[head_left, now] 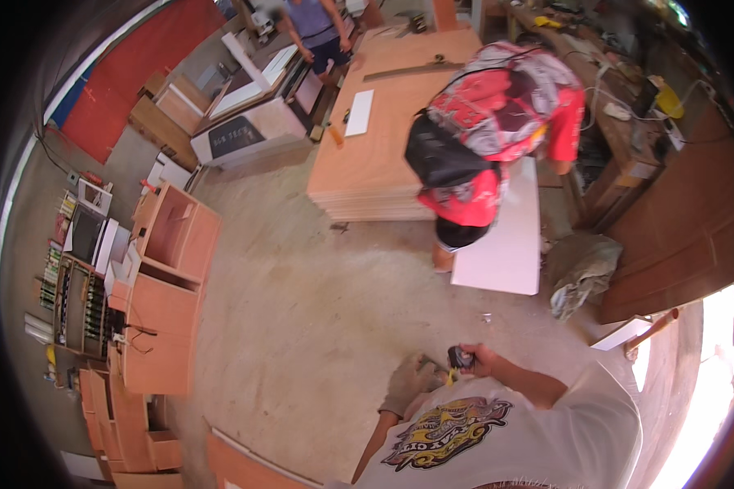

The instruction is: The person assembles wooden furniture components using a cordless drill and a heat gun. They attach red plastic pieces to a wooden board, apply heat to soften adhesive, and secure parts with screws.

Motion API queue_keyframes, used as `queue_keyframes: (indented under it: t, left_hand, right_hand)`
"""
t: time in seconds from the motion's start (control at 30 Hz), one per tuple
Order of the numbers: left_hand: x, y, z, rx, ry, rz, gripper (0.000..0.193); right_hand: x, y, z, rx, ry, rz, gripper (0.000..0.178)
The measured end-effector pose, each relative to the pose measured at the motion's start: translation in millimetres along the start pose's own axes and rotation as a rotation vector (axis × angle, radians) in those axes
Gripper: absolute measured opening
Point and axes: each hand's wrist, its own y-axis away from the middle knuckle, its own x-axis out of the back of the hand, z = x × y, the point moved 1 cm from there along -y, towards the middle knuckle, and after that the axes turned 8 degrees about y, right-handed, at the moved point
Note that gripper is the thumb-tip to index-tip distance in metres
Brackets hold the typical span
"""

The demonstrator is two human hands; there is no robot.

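At the lower middle, in front of my white printed shirt, my right hand (479, 359) is closed round a black tape measure (461, 357). A short yellow strip of its blade (450, 378) shows just below the case. Close beside it on the left, my left hand (408, 385) wears a greyish glove. Its fingers are bent inward near the blade, and whatever they hold is too small and blurred to make out. The two hands are nearly touching.
A person in red (506, 106) bends over a white panel (501, 244) ahead. Behind stands a stack of plywood sheets (400, 175). Wooden cabinets (167, 326) line the left; a cluttered workbench (628, 155) and crumpled sack (583, 273) are at right. Another person (314, 28) stands far back.
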Motion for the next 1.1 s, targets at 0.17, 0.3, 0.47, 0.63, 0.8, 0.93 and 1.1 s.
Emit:
queue_keyframes:
  t: [0.17,0.3,0.47,0.63,0.8,0.93,1.1]
  left_hand:
    - [178.9,11.3,-127.4,0.431,-0.473,0.1,0.063]
    - [261.8,-0.1,-170.3,0.642,-0.51,0.157,0.063]
    - [306.7,-66.1,-217.2,0.428,-0.285,0.255,0.058]
    - [296.5,-138.5,-281.8,0.475,0.218,0.444,0.05]
    - [263.1,-98.1,-351.7,1.025,0.6,0.476,0.056]
    - [263.2,-131.5,-332.8,1.363,0.976,0.464,0.054]
    - [328.4,-170.6,-306.8,1.404,1.076,0.54,0.054]
  right_hand:
    - [-95.5,-160.4,-54.2,-0.027,-0.059,0.31,0.028]
    - [-155.7,-254.3,-127.5,0.032,-0.054,0.383,0.026]
    - [-163.8,-366.9,-209.6,0.007,-0.36,0.079,0.03]
    - [-183.5,-445.5,-296.8,0.026,-0.251,0.388,0.027]
    - [-226.8,-538.1,-384.2,-0.004,-0.184,0.444,0.026]
    - [-269.7,-617.7,-495.0,0.089,-0.137,0.434,0.027]
    - [-360.3,-731.9,-603.6,0.251,-0.158,0.255,0.029]
